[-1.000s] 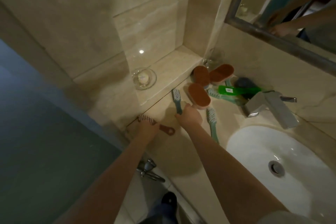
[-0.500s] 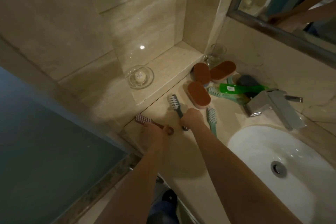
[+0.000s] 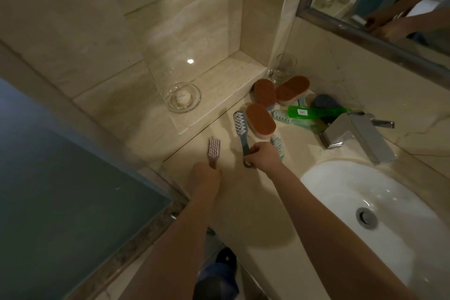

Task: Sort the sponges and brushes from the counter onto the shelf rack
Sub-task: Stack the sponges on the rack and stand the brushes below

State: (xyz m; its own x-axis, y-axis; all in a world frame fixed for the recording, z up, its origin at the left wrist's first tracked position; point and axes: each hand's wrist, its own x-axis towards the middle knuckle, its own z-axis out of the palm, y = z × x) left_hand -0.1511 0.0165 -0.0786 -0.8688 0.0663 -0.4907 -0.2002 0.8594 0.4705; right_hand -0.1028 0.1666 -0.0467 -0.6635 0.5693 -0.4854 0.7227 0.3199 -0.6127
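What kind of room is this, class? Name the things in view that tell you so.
Almost certainly a bathroom. A white basin is sunk into the stone counter, a chrome tap stands behind it, and a framed mirror hangs on the tiled wall above.

Left hand (image 3: 205, 174) covers the pink brush (image 3: 214, 151) handle end; only bristle head and upper handle show past the fingers. Right hand (image 3: 264, 157) hides the mid handle of the blue-grey brush (image 3: 241, 133) and most of the teal brush (image 3: 277, 145) behind its knuckles. Dark round item (image 3: 325, 102) behind the green brush (image 3: 316, 111): can't identify it. Label on green brush unreadable. Mirror (image 3: 379, 31) and sink (image 3: 341, 192) cut off at frame edge.
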